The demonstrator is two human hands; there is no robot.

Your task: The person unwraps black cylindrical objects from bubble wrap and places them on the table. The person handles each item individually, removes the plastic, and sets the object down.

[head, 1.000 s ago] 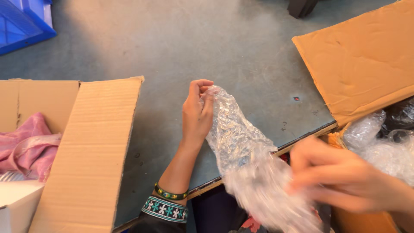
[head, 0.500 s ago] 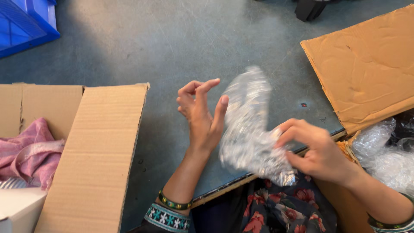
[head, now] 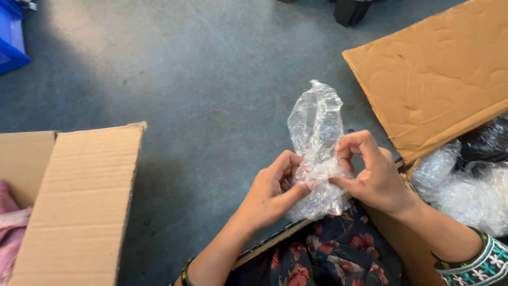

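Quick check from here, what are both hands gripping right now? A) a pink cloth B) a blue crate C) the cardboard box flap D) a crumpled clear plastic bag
D: the left hand and right hand both pinch the crumpled clear plastic bag between them.

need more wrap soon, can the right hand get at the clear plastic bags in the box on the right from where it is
Probably yes. The right hand sits just beside the open box, and the clear plastic bags lie uncovered near its wrist. But it is pinching the crumpled plastic bag with the left hand.
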